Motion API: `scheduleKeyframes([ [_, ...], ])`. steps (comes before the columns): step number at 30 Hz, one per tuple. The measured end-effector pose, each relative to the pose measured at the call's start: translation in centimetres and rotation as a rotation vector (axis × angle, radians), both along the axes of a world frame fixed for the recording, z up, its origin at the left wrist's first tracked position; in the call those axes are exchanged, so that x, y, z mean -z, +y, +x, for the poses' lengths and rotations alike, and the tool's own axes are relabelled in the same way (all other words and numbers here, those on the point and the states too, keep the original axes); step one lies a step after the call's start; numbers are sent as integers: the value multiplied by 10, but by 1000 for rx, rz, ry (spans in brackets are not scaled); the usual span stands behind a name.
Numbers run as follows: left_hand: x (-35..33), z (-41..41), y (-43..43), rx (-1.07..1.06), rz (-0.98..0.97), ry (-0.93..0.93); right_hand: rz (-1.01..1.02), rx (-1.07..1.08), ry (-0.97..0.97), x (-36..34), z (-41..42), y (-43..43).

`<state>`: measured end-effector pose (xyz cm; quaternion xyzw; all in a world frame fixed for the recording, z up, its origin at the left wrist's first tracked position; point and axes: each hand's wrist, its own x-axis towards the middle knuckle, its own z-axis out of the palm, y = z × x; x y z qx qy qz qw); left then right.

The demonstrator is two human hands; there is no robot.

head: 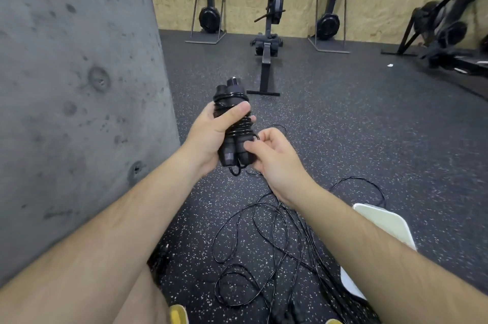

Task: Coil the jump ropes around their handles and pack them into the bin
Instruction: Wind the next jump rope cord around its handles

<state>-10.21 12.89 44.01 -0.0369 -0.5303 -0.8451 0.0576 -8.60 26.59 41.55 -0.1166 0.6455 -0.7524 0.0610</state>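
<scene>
Jump rope [233, 125], black and thin, is wound in tight coils around its two handles, which are held side by side, tilted, above the speckled rubber floor [343, 125]. The left hand [208, 136] grips the bundle round its middle, thumb laid across the coils. The right hand [274, 162] is at the lower end of the handles, thumb and curled fingers pinching there, where a short loop of rope hangs down. The winding looks nearly finished. To end it well, the last stretch should be pulled snug and tucked under a coil or between the handles, with the left thumb kept pressed on the turns so that they do not spring loose.

More loose ropes [264, 239] lie in a tangled heap on the floor below the forearms, not yet coiled.

A white bin [383, 223] sits on the floor at the right, mostly hidden behind the right forearm. Only its rim and a corner show, so what it holds cannot be told.

A grey concrete pillar [66, 85] stands at the left, and a rowing machine [266, 54] farther back.
</scene>
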Motion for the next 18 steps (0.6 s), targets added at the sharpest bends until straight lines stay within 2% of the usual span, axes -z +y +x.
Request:
scheduleKeyframes([
  [7, -6, -3, -3, 16, 20, 18, -182, -12, -55, 4, -6, -1],
  [14, -5, -9, 1, -167, -17, -21, -169, -47, 2, 5, -4, -5],
  [18, -3, -9, 3, -259, -99, 57, -112, 72, 40, 8, -1, -16],
])
